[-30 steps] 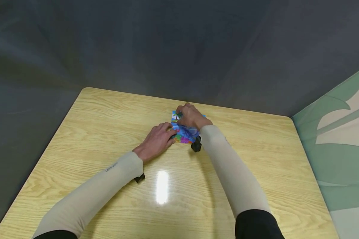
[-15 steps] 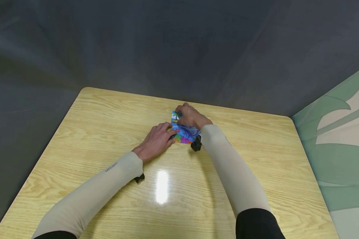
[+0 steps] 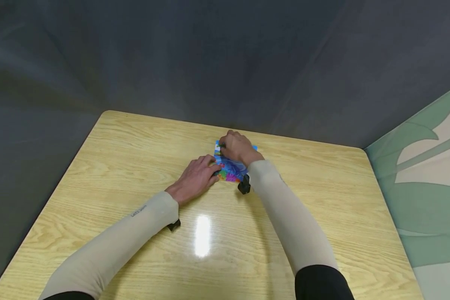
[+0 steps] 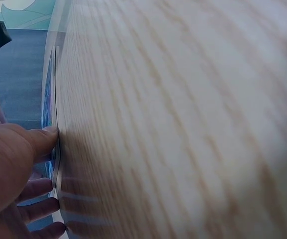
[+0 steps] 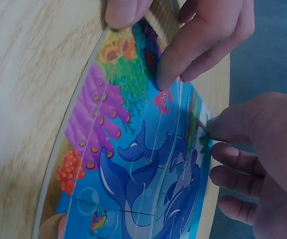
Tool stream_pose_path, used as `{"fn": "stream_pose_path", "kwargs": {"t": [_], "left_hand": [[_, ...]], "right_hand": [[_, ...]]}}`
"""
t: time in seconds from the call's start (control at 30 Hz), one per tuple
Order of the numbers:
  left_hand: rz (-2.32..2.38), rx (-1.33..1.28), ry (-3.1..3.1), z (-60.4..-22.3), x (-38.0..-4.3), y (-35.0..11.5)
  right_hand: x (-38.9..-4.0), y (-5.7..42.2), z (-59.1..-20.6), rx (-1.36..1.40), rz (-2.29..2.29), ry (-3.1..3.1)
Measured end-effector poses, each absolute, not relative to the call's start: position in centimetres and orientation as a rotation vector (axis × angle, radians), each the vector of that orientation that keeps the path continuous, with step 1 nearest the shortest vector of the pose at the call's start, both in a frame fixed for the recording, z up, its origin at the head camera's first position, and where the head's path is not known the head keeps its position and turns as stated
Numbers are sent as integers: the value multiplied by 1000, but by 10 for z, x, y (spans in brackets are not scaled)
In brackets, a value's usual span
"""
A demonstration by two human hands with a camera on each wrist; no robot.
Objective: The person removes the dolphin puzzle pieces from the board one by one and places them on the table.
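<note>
A colourful jigsaw puzzle [image 3: 233, 168] with dolphins, coral and a palm tree lies flat near the table's far edge. Seams cross its picture in the right wrist view. My left hand [image 3: 195, 178] rests at its left side, fingers extended; the thumb touches the near left corner. In the left wrist view, the left thumb [image 4: 45, 142] lies against the thin edge of the puzzle [image 4: 53, 99]. My right hand [image 3: 237, 148] reaches over the upper part. Its thumb and fingers [image 5: 230, 154] pinch at the palm tree corner, partly hiding it.
The wood-grain table [image 3: 135, 141] extends around the puzzle, with a bright reflection in front. A dark curtain [image 3: 210, 62] hangs behind. A green and beige patterned panel [image 3: 431, 200] stands on the right. Small black wrist cameras [image 3: 244, 184] hang under both wrists.
My right hand has shifted slightly left over the palm tree corner, covering more of the tree. The left hand stays in place on the puzzle.
</note>
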State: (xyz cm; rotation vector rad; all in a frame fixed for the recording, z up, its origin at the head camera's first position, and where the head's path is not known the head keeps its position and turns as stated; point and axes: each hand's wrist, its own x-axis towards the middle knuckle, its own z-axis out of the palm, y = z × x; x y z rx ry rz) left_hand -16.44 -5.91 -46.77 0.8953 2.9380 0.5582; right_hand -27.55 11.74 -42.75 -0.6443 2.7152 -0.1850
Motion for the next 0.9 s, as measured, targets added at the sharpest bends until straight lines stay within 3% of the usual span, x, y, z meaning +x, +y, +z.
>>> {"fn": "stream_pose_path", "kwargs": {"t": [0.33,0.9], "left_hand": [[493,893,2924,-466,-164,-56],[286,1024,2871,-464,-171,-55]], "right_hand": [[-275,122,-438,-483,-478,2722],[-287,127,-431,-540,-471,2696]]}}
